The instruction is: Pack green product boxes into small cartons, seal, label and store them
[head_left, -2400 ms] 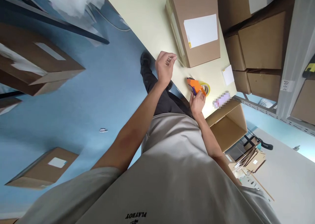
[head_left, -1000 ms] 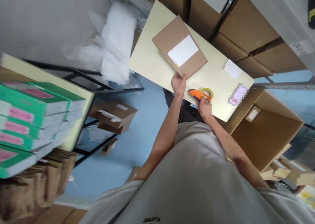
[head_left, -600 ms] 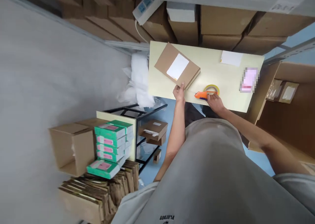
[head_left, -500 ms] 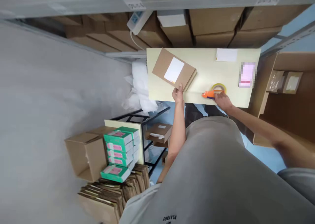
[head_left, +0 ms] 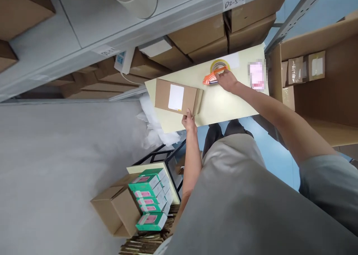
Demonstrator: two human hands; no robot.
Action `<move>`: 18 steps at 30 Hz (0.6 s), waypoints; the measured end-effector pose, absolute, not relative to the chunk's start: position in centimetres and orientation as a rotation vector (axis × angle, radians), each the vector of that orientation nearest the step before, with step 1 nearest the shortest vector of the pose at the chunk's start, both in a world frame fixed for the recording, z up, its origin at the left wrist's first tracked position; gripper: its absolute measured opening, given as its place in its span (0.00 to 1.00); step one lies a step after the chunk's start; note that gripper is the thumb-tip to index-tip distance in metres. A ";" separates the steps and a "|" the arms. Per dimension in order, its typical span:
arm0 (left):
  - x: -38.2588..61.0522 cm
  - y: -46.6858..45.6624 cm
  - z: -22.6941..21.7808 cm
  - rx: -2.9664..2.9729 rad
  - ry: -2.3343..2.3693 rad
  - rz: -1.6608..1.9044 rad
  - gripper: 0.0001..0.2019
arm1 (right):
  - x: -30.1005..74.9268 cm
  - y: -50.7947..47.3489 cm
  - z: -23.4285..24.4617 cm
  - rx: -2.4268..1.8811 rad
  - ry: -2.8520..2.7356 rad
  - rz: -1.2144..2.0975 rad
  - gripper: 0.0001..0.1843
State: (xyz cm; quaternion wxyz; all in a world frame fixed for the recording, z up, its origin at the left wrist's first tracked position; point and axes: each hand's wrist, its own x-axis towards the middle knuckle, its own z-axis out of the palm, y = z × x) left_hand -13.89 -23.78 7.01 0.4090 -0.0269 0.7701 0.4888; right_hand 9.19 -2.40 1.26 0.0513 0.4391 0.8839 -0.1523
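Left hand (head_left: 189, 123) grips the near edge of the box (head_left: 176, 97), fingers curled over it; the box lies flat on the table (head_left: 223, 105), white label (head_left: 176, 97) up. Right hand (head_left: 227, 80) is closed around the orange tape gun (head_left: 213, 77), far right on the table, beside a white slip (head_left: 233, 61).

My read: sealing step, box steadied, tape gun in hand but well apart from the box. Next move calls for bringing the tape gun across to the box seam while the left hand keeps the box from sliding.

Table is pale yellow and small. Shelving (head_left: 84, 31) behind holds cartons. An open carton (head_left: 321, 79) stands right. Green packets (head_left: 148, 197) are stacked near left. White wrap (head_left: 153, 128) bunches by the table's left end.
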 end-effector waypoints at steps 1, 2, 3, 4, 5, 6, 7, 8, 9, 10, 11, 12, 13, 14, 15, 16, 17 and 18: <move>-14.0 -23.8 7.0 -0.054 1.933 1.227 0.10 | 8.7 -2.0 1.2 1.301 2.697 -0.445 0.25; -14.1 -23.8 6.9 -0.038 1.924 1.225 0.10 | 8.3 -1.6 1.2 1.269 2.705 -0.429 0.25; -14.1 -23.9 6.8 -0.023 1.917 1.226 0.09 | 8.0 -1.4 1.2 1.241 2.710 -0.415 0.26; -14.2 -23.9 6.7 -0.016 1.914 1.227 0.09 | 7.6 -1.2 1.2 1.222 2.716 -0.404 0.25; -14.2 -24.0 6.6 -0.017 1.915 1.230 0.09 | 7.3 -1.0 1.3 1.218 2.723 -0.400 0.23; -14.2 -24.0 6.5 -0.024 1.918 1.234 0.08 | 7.0 -0.8 1.4 1.222 2.729 -0.401 0.24; -14.2 -24.0 6.5 -0.031 1.920 1.237 0.08 | 6.6 -0.7 1.5 1.222 2.735 -0.403 0.27; -14.2 -24.0 6.5 -0.032 1.921 1.237 0.09 | 6.2 -0.6 1.6 1.201 2.741 -0.405 0.29; -14.3 -24.0 6.6 -0.025 1.919 1.229 0.09 | 5.9 -0.5 1.7 1.159 2.745 -0.410 0.28; -14.3 -24.0 6.7 -0.010 1.916 1.213 0.10 | 5.6 -0.4 1.8 1.106 2.744 -0.415 0.26; -14.5 -24.0 6.8 0.007 1.916 1.192 0.11 | 5.4 -0.4 1.8 1.050 2.738 -0.421 0.22; -14.7 -24.1 6.9 0.022 1.916 1.170 0.12 | 5.3 -0.4 1.9 1.001 2.728 -0.431 0.22; -15.1 -24.1 7.1 0.035 1.917 1.147 0.13 | 5.3 -0.4 1.9 0.966 2.719 -0.443 0.24; -15.5 -24.2 7.3 0.047 1.915 1.126 0.13 | 5.4 -0.4 1.8 0.937 2.709 -0.455 0.26; -16.1 -24.3 7.5 0.059 1.911 1.107 0.13 | 5.5 -0.6 1.8 0.913 2.704 -0.473 0.27; -16.7 -24.5 7.7 0.072 1.903 1.087 0.13 | 5.6 -0.8 1.7 0.893 2.705 -0.506 0.28; -17.5 -24.7 7.9 0.087 1.894 1.065 0.12 | 5.8 -1.1 1.6 0.887 2.712 -0.558 0.28; -18.3 -24.9 8.1 0.103 1.885 1.042 0.11 | 5.9 -1.7 1.5 0.897 2.721 -0.628 0.28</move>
